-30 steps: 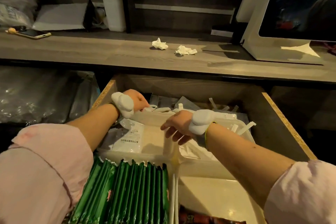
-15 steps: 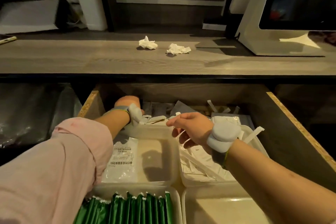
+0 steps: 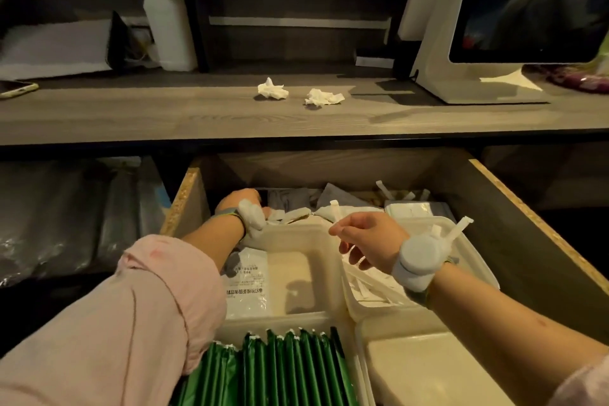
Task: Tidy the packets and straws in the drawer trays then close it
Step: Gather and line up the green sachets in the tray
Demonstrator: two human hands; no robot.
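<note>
Both arms reach forward: left hand [image 3: 238,205] grip buried, state unclear; right hand [image 3: 365,237] pinches a straw [image 3: 335,212].

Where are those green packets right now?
The green packets stand in a row in the near left tray of the open drawer, just below the tray holding a white packet.

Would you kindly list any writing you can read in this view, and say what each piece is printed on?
White packet in the back-left tray: several printed lines, seen upside down and too blurred to read.
Green packets in the front tray: no legible print.
Screen on the counter: dark, only reflections.
White bottle: no label visible.
Nothing else carries readable text.
</note>
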